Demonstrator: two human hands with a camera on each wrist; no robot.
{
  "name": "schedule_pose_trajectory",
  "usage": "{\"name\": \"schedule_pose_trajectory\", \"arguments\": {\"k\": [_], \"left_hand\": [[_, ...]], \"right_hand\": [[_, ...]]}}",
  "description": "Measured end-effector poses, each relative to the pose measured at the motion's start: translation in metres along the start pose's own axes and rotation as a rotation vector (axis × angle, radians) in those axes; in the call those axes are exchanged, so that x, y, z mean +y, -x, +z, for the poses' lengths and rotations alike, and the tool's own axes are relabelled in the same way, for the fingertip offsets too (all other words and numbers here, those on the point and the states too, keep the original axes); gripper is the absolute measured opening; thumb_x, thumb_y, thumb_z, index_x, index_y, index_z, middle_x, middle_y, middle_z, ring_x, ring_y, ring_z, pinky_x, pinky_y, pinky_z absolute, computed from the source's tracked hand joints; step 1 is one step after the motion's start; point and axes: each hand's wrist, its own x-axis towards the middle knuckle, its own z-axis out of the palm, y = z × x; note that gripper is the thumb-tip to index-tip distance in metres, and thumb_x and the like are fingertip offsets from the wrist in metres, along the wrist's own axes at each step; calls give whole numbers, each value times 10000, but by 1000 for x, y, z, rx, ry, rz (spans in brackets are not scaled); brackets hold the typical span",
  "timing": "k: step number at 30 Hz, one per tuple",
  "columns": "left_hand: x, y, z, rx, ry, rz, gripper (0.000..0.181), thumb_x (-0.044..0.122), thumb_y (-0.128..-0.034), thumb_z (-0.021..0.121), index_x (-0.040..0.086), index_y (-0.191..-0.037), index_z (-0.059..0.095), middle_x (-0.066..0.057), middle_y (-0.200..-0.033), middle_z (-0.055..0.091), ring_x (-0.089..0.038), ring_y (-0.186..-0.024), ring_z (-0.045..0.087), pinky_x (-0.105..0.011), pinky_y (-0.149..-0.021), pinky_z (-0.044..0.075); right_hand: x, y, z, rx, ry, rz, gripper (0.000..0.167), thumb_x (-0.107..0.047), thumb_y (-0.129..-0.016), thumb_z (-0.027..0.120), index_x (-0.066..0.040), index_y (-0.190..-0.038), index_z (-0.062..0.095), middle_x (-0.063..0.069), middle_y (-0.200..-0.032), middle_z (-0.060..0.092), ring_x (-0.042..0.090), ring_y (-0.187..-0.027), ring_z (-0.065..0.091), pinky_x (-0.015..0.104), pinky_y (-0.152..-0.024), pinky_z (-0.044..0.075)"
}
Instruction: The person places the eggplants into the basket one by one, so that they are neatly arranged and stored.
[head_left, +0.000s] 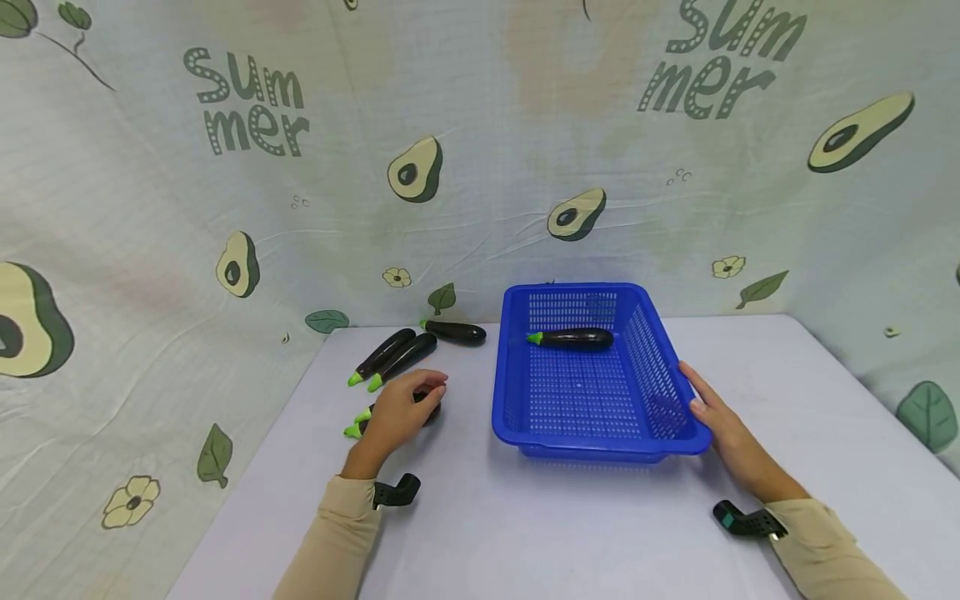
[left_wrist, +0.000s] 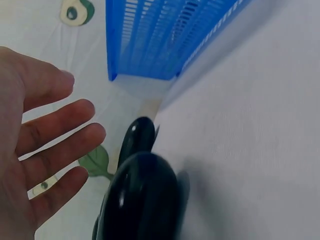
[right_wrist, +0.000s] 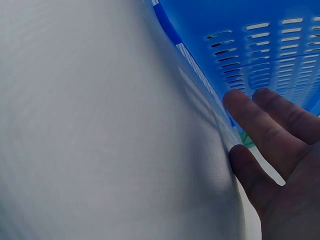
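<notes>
A blue basket [head_left: 585,446] stands right of centre, with one dark eggplant [head_left: 576,338] lying in its far part. My right hand [head_left: 723,421] touches the basket's right side; in the right wrist view its fingers [right_wrist: 270,130] reach to the slotted wall [right_wrist: 240,30]. My left hand [head_left: 401,412] is over two eggplants [head_left: 433,412] at the left, partly hiding them. The left wrist view has the left hand [left_wrist: 45,140] with spread fingers, holding nothing, beside a dark eggplant [left_wrist: 142,200].
Behind the left hand lie three more eggplants, two side by side [head_left: 408,357] and one [head_left: 457,333] near the table's back edge. A printed cloth [head_left: 487,125] hangs behind the white table [head_left: 555,533].
</notes>
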Motion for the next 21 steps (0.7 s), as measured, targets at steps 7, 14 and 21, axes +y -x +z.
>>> {"name": "schedule_pose_trajectory", "arguments": {"k": [7, 14, 21], "left_hand": [[-11, 4, -14, -5, -35, -49, 240, 156, -932, 725, 106, -1167, 722, 4, -1101, 707, -145, -1007, 656, -403, -905, 529], [-24, 11, -23, -41, -64, -48, 268, 156, -914, 751, 94, -1173, 717, -18, -1130, 690, -187, -1033, 652, -411, -920, 521], [-36, 17, -32, -67, -96, -8, 304, 165, -895, 773, 98, -1186, 715, -27, -1149, 673, -201, -1057, 635, -435, -926, 502]], "right_hand": [[-1, -2, -2, -2, -12, -16, 575, -286, -1099, 287, -295, -1627, 60, 89, -1676, -51, 419, -1488, -87, 733, -1074, -47], [0, -2, -2, -7, 0, -2, 577, -304, -1098, 287, -309, -1626, 53, 100, -1674, -57, 437, -1484, -86, 760, -1059, -26], [-1, -1, -3, -7, 2, -2, 577, -306, -1099, 289, -306, -1626, 52, 101, -1674, -64, 449, -1480, -85, 758, -1058, -23]]}}
